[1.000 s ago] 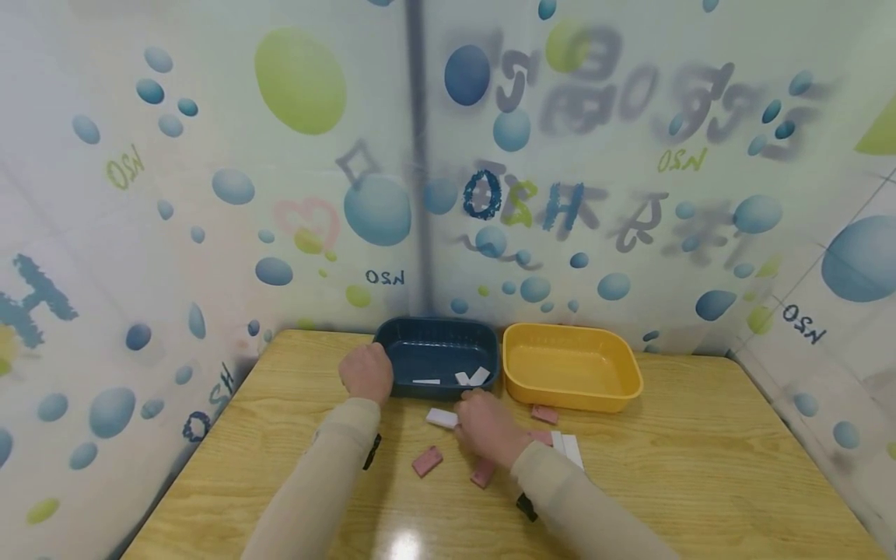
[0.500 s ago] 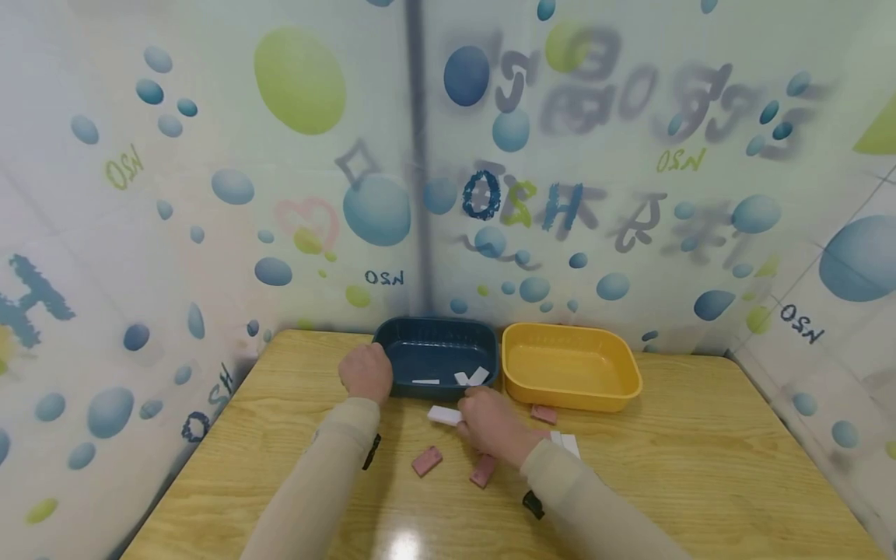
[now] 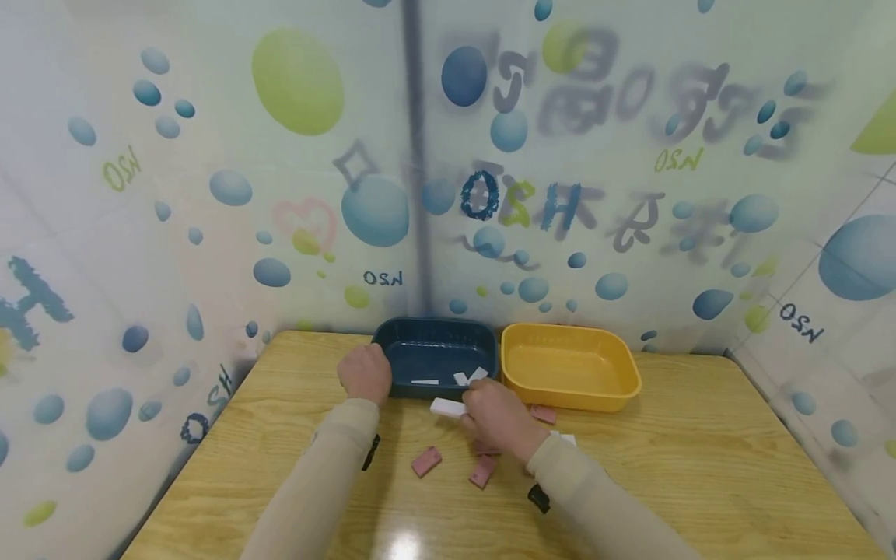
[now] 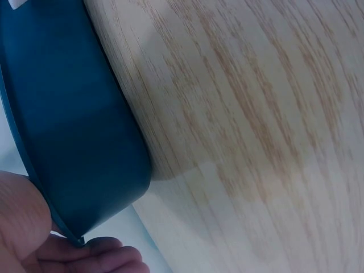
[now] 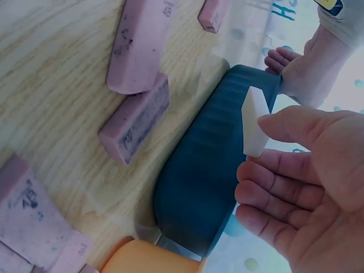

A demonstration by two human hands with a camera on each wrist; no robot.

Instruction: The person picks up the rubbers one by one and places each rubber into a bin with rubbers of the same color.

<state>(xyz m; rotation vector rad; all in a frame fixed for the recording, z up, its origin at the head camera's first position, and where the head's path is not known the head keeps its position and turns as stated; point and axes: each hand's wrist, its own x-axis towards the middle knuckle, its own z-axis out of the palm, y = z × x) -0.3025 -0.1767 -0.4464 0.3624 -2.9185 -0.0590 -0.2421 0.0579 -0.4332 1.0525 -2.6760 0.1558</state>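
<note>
From the head camera, the right hand holds a white eraser over the wooden tabletop, just on the person's side of the dark-blue tray. The left hand grips that tray at its left end. Inside it, near the close wall, lie other white erasers; the yellow tray stands just beside it on the right. Pink erasers are scattered on the near side, one partly hidden by the right hand. Bringing the white eraser in well seems to call for a little more height first, so its far end clears the rim.

In the left wrist view, the rim's corner sits between thumb and fingers. That hold looks well placed to steady the tray; a light grip should do, since pulling could tilt it.

In the right wrist view, thumb and index finger pinch the white eraser near one end, the other fingers loosely bent. It points outward, tilted, with the tray wall behind it; whether they touch is unclear. Gripping so near the end leaves most of it free, which probably helps a low, gentle release, but a knock against the rim could twist it.
</note>
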